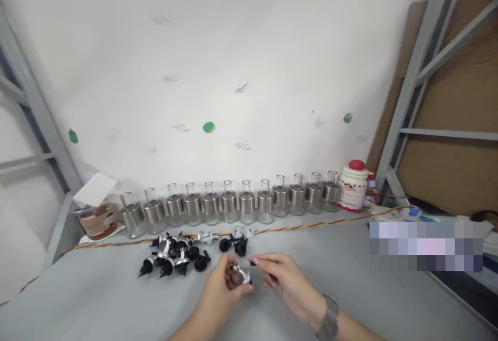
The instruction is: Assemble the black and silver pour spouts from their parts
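Above the grey tabletop, my left hand (220, 288) is closed around a silver-and-black bottle pourer (244, 275), tilted between thumb and fingers. Just to its right, my right hand (287, 278), with a watch on the wrist, pinches a small black piece (252, 264) between thumb and forefinger. The piece is close to the pourer; whether they touch I cannot tell. Left of my hands lies a loose group of similar pourers (182, 262) with black stoppers and silver tops. Two black stoppers (240, 247) and clear-and-silver round parts (237, 232) lie just beyond my hands.
A row of glass bottles with metal sleeves (247, 202) lines the wall. At its right end stands a cream jar with a red lid (352, 188), at its left a brown-filled container (99, 222). A red-yellow twisted wire (303, 226) crosses the table. Metal posts (412, 79) flank both sides.
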`<state>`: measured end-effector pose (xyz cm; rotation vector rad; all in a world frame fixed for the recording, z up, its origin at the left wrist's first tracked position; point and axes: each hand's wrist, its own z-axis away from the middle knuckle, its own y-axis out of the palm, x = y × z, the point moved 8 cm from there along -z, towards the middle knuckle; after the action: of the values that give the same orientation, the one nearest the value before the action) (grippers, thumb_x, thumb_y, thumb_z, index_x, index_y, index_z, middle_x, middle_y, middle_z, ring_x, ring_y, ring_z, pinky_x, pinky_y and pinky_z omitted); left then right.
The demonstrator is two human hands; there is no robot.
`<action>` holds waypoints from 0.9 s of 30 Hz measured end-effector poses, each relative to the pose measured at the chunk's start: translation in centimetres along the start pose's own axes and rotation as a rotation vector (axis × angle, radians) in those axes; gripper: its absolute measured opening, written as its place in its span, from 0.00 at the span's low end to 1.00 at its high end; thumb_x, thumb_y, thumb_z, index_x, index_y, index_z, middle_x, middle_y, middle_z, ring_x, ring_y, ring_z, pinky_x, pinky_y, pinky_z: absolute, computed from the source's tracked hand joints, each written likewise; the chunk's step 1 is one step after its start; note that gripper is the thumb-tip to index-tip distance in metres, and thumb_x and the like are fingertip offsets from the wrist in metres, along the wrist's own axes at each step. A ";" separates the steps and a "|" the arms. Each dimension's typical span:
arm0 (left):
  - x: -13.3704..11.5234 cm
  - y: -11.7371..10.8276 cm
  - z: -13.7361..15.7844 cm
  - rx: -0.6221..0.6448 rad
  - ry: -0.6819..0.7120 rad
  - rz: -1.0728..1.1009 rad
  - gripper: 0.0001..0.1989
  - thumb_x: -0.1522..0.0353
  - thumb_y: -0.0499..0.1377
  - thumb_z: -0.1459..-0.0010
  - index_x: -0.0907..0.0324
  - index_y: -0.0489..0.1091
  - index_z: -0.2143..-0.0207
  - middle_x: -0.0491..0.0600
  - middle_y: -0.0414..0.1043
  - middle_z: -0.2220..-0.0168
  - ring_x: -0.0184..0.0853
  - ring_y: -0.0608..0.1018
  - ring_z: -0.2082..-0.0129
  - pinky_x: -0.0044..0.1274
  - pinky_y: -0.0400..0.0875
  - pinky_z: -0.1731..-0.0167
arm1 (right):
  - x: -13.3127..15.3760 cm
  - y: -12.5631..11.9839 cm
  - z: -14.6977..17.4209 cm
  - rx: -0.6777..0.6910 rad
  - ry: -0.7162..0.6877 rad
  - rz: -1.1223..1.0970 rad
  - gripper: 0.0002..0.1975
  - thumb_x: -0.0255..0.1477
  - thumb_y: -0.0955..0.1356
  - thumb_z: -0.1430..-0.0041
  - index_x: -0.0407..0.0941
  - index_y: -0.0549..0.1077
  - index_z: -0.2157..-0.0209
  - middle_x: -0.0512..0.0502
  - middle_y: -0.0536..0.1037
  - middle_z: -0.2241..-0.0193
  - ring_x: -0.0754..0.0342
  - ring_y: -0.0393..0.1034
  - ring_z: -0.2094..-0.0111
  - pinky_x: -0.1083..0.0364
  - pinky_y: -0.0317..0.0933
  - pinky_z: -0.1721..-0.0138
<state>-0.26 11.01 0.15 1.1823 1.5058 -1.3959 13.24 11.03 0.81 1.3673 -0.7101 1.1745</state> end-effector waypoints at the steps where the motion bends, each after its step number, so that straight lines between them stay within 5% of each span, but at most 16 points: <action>1: 0.5 0.4 0.0 0.038 -0.017 0.038 0.18 0.73 0.65 0.65 0.59 0.60 0.71 0.38 0.60 0.82 0.27 0.64 0.81 0.19 0.58 0.80 | 0.1 0.1 0.0 0.011 -0.002 -0.021 0.12 0.31 0.73 0.63 0.39 0.77 0.73 0.52 0.68 0.85 0.63 0.52 0.83 0.61 0.47 0.80; 5: 1.0 1.5 0.0 0.114 -0.005 0.108 0.18 0.72 0.65 0.63 0.59 0.58 0.71 0.37 0.60 0.82 0.25 0.64 0.81 0.17 0.58 0.80 | 0.4 0.6 0.1 0.070 -0.049 -0.111 0.12 0.30 0.73 0.62 0.38 0.77 0.73 0.46 0.73 0.79 0.60 0.60 0.77 0.60 0.54 0.74; 13: -0.1 2.0 0.4 0.155 -0.109 0.233 0.14 0.60 0.58 0.55 0.59 0.58 0.74 0.39 0.65 0.85 0.26 0.67 0.88 0.18 0.61 0.88 | -0.1 0.4 -0.1 0.078 -0.031 -0.172 0.15 0.31 0.73 0.62 0.38 0.75 0.70 0.48 0.73 0.81 0.60 0.63 0.79 0.59 0.56 0.73; 27: -2.5 1.0 1.4 0.075 -0.026 0.282 0.06 0.69 0.60 0.55 0.61 0.64 0.77 0.43 0.72 0.82 0.31 0.74 0.84 0.20 0.66 0.83 | 0.8 1.6 1.0 0.150 -0.023 -0.038 0.15 0.38 0.71 0.59 0.40 0.68 0.81 0.51 0.69 0.85 0.61 0.58 0.84 0.60 0.49 0.79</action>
<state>1.30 9.31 2.03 1.3592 1.2230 -1.2788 12.24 10.02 2.31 1.5153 -0.6198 1.2031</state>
